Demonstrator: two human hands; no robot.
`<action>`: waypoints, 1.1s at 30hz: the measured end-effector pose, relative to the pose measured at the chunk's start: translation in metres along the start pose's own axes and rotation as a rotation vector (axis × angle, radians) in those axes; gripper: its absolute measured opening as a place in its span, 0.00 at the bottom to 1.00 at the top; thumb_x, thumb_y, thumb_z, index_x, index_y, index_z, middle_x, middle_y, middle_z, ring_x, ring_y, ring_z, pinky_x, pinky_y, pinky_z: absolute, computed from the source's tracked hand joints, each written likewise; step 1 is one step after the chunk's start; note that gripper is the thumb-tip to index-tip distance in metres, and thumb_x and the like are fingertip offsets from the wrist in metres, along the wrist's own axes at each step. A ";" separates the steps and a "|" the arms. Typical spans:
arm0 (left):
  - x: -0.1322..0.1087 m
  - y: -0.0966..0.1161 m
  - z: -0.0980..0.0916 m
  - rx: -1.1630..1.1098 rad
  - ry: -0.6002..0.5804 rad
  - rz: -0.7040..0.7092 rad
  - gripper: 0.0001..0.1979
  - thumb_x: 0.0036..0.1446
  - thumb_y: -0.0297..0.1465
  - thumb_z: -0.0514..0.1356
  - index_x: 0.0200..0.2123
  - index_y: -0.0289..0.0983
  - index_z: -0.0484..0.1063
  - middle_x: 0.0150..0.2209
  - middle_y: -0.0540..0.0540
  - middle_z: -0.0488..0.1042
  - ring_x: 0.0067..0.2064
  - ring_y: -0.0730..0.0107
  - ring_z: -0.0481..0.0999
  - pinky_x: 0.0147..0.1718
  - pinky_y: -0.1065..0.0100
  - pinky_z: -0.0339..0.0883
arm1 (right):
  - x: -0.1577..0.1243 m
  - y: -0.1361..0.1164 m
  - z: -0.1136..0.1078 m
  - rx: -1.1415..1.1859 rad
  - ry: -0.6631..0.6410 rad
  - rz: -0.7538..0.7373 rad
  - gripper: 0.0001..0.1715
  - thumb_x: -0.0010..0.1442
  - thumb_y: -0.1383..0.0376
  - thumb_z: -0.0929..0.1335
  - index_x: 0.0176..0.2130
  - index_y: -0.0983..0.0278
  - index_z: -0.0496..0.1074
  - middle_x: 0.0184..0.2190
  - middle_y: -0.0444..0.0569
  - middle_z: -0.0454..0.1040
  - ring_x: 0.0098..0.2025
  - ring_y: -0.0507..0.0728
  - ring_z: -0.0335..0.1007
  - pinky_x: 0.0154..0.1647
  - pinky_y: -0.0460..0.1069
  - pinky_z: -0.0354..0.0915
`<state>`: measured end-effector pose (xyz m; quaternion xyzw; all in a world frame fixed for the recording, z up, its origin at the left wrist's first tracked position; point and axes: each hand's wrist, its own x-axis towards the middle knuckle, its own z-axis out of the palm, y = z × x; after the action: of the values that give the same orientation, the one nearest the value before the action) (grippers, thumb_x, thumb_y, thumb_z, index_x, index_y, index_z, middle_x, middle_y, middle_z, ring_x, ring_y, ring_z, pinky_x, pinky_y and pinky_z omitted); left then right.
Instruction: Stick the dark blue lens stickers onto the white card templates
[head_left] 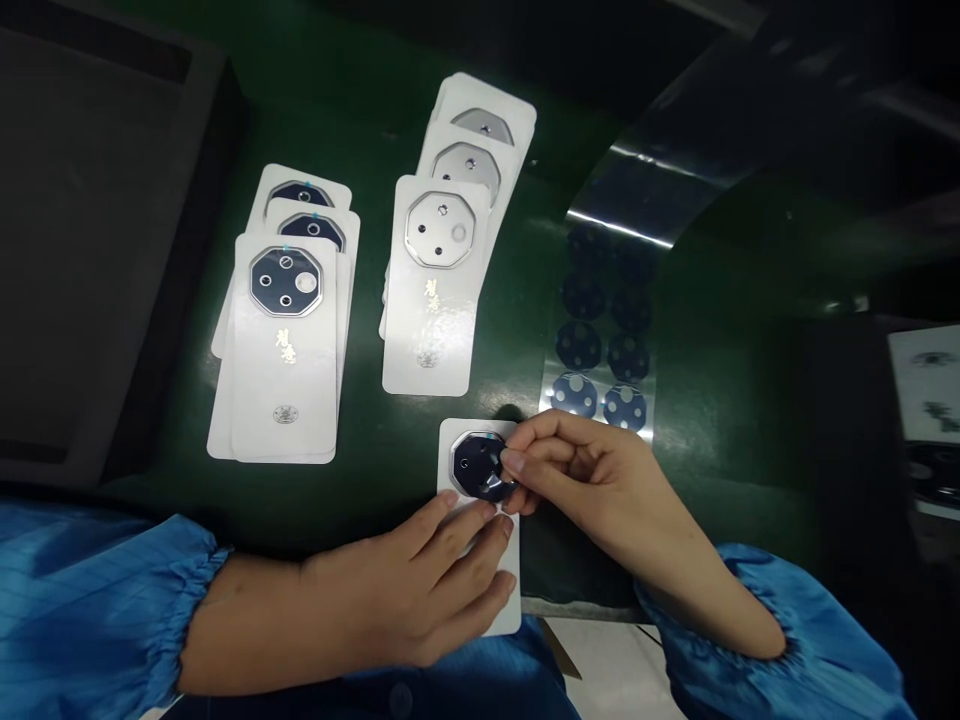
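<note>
A white phone back cover (487, 600) lies at the table's front edge. On its octagonal camera ring sits a dark blue film sticker (477, 465) with round holes and a small light blue tab. My left hand (427, 585) rests on the cover just below the ring, fingers stretched out and slightly apart. At the ring's right side, my right hand (577, 460) pinches the sticker's right edge between thumb and forefinger. That edge is partly covered by the fingers, so I cannot tell whether it is lifted off the ring.
Left lies a pile of covers with dark blue camera areas (285, 380); in the middle, a pile with bare silvery ones (427, 330). A clear strip (551, 350) of dark blue stickers curls up to the right. A dark tray (90, 260) borders the left, and more covers (926, 380) lie far right.
</note>
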<state>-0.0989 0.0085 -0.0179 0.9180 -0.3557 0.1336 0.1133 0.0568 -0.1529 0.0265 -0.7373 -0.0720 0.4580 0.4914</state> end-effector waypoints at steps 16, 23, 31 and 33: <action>0.003 -0.001 -0.001 -0.055 -0.007 -0.064 0.18 0.69 0.35 0.55 0.59 0.37 0.71 0.61 0.40 0.71 0.61 0.54 0.71 0.61 0.55 0.61 | -0.001 0.003 -0.001 0.009 -0.006 -0.021 0.14 0.60 0.57 0.75 0.35 0.64 0.73 0.23 0.44 0.77 0.25 0.51 0.77 0.28 0.40 0.74; 0.002 -0.001 -0.002 -0.056 -0.014 -0.054 0.19 0.69 0.35 0.55 0.60 0.37 0.70 0.62 0.40 0.70 0.61 0.53 0.70 0.61 0.54 0.61 | -0.001 0.003 -0.001 -0.001 -0.012 -0.030 0.12 0.62 0.58 0.74 0.36 0.64 0.73 0.23 0.44 0.77 0.25 0.50 0.77 0.28 0.41 0.74; 0.002 -0.002 -0.001 -0.057 -0.017 -0.042 0.20 0.69 0.35 0.55 0.60 0.37 0.70 0.62 0.39 0.70 0.61 0.53 0.70 0.62 0.54 0.61 | -0.001 0.003 -0.001 -0.003 0.001 -0.030 0.11 0.62 0.59 0.74 0.36 0.64 0.73 0.22 0.44 0.76 0.25 0.50 0.77 0.27 0.40 0.74; 0.002 -0.002 -0.001 -0.060 -0.015 -0.047 0.19 0.69 0.35 0.55 0.60 0.37 0.70 0.62 0.40 0.70 0.61 0.53 0.70 0.61 0.54 0.61 | -0.001 0.002 -0.001 -0.005 0.001 -0.029 0.11 0.62 0.59 0.73 0.36 0.64 0.73 0.23 0.44 0.77 0.25 0.50 0.77 0.27 0.40 0.75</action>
<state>-0.0962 0.0087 -0.0162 0.9234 -0.3387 0.1132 0.1409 0.0564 -0.1552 0.0254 -0.7377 -0.0835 0.4501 0.4963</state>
